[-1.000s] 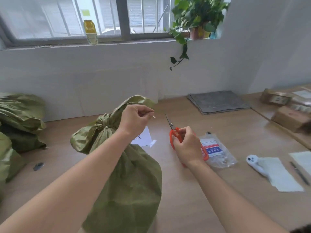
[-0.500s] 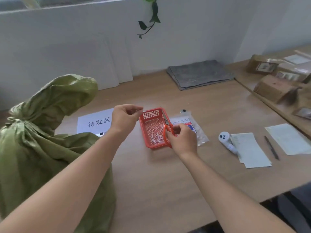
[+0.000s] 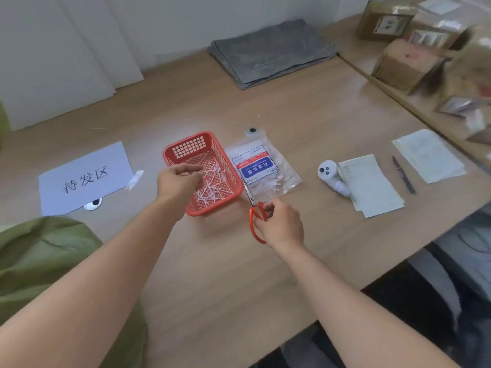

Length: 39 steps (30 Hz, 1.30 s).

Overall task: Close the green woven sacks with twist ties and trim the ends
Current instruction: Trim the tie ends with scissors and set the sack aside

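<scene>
the green woven sack (image 3: pixel 45 264) fills the near left corner of the wooden table (image 3: pixel 218 282), crumpled and dull olive, only its lower bulk in view, its neck out of frame. past it the right hand (image 3: pixel 283 225) grips the orange handles of the scissors (image 3: pixel 251 200), fingers curled through the loops, blades together and pointing away over the near edge of a clear plastic bag of ties (image 3: pixel 265 168) with a blue and red label. just left of that bag sits a red mesh basket (image 3: pixel 190 148) holding a loose heap of short white cut ends (image 3: pixel 212 191). the left hand (image 3: pixel 178 181) hovers over the basket's near left side, fingers loosely curled; i cannot tell whether it pinches anything. bare tabletop lies between the sack and the basket, and the table's front edge runs diagonally at the near right. a paper sign (image 3: pixel 85 179) lies left of the basket, a white controller (image 3: pixel 330 176), papers (image 3: pixel 372 187) and a pen (image 3: pixel 403 176) to the right. farther off are a folded grey cloth (image 3: pixel 271 51) and cardboard boxes (image 3: pixel 403 65).
</scene>
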Each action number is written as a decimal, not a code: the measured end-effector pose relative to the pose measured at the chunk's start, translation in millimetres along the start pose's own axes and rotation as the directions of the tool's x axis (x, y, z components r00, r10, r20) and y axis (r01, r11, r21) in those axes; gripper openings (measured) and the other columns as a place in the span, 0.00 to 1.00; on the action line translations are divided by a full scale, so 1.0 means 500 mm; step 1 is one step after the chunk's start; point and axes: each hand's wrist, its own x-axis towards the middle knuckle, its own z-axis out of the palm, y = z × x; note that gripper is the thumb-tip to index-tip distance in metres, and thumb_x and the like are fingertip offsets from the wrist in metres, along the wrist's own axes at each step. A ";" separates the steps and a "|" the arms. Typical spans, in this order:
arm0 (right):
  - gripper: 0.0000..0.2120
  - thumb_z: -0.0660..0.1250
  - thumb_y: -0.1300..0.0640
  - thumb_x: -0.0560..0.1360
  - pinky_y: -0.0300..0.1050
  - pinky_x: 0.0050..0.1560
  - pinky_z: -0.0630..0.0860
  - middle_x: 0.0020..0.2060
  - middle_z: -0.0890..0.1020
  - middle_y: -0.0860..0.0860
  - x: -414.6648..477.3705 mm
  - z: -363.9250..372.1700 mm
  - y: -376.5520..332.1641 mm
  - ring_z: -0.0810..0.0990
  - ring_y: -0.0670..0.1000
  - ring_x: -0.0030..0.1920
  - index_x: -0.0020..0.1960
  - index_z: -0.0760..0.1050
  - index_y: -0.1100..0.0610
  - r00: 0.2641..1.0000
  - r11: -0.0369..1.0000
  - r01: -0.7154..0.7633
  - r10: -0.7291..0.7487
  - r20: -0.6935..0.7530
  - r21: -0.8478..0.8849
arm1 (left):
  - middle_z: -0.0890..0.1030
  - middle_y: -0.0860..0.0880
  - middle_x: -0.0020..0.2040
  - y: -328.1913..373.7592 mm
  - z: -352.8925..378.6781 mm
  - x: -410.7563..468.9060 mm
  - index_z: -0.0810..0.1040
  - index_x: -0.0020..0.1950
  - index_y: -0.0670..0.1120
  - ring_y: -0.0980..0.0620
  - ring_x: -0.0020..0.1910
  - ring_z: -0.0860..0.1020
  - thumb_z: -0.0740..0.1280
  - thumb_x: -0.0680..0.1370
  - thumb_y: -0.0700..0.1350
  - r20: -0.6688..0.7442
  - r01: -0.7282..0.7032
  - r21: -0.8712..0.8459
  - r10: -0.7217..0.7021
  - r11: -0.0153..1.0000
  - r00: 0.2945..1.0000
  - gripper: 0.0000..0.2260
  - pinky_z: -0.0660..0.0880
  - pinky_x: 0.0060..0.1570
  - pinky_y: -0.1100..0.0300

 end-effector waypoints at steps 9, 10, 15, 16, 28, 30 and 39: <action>0.14 0.81 0.47 0.69 0.43 0.43 0.72 0.48 0.86 0.47 0.037 0.061 0.085 0.85 0.53 0.52 0.43 0.75 0.45 0.967 0.971 -0.201 0.218 0.130 -0.130 | 0.84 0.44 0.51 -0.052 0.059 0.037 0.86 0.53 0.47 0.48 0.50 0.83 0.73 0.79 0.39 0.035 -0.015 0.146 0.010 0.989 0.999 0.05 0.82 0.56 0.53; 0.14 0.81 0.47 0.69 0.43 0.44 0.73 0.48 0.86 0.47 0.041 0.067 0.090 0.85 0.53 0.52 0.43 0.75 0.45 0.964 0.966 -0.212 0.231 0.134 -0.146 | 0.84 0.44 0.52 -0.053 0.061 0.041 0.86 0.53 0.47 0.47 0.51 0.83 0.72 0.79 0.39 0.027 -0.004 0.151 0.000 0.989 1.000 0.05 0.82 0.57 0.52; 0.12 0.81 0.48 0.70 0.45 0.44 0.76 0.48 0.86 0.48 0.055 0.086 0.117 0.85 0.55 0.52 0.47 0.80 0.49 0.958 0.948 -0.212 0.250 0.141 -0.239 | 0.83 0.47 0.50 -0.057 0.065 0.054 0.86 0.53 0.46 0.51 0.49 0.83 0.68 0.81 0.37 -0.005 0.025 0.149 -0.024 0.989 1.000 0.08 0.82 0.58 0.51; 0.12 0.80 0.48 0.71 0.45 0.44 0.75 0.49 0.85 0.49 0.057 0.088 0.124 0.84 0.55 0.52 0.49 0.80 0.49 0.958 0.943 -0.199 0.244 0.148 -0.268 | 0.82 0.48 0.50 -0.060 0.067 0.055 0.85 0.53 0.46 0.52 0.49 0.82 0.68 0.80 0.37 -0.008 0.026 0.150 -0.025 0.988 1.000 0.08 0.82 0.58 0.51; 0.08 0.70 0.52 0.79 0.46 0.50 0.77 0.56 0.83 0.55 0.060 0.086 0.127 0.83 0.59 0.59 0.55 0.82 0.54 0.965 0.875 -0.071 0.183 0.190 -0.479 | 0.81 0.43 0.47 -0.062 0.055 0.008 0.86 0.51 0.46 0.47 0.44 0.77 0.66 0.78 0.34 -0.023 0.022 0.162 -0.018 0.987 1.000 0.11 0.78 0.48 0.50; 0.10 0.69 0.50 0.80 0.47 0.51 0.77 0.57 0.83 0.56 0.063 0.074 0.110 0.82 0.60 0.60 0.55 0.82 0.55 0.970 0.897 -0.084 0.173 0.169 -0.435 | 0.83 0.43 0.50 -0.052 0.051 -0.007 0.86 0.52 0.46 0.48 0.44 0.78 0.66 0.78 0.36 -0.027 0.014 0.160 -0.010 0.987 1.000 0.10 0.81 0.50 0.48; 0.23 0.63 0.38 0.78 0.49 0.53 0.76 0.54 0.85 0.55 0.031 0.000 -0.004 0.82 0.61 0.58 0.54 0.82 0.56 0.992 0.997 -0.030 0.038 0.123 -0.070 | 0.81 0.49 0.53 0.019 0.017 -0.097 0.83 0.54 0.51 0.53 0.49 0.78 0.68 0.80 0.43 0.019 -0.048 0.116 0.046 0.992 0.999 0.07 0.74 0.42 0.60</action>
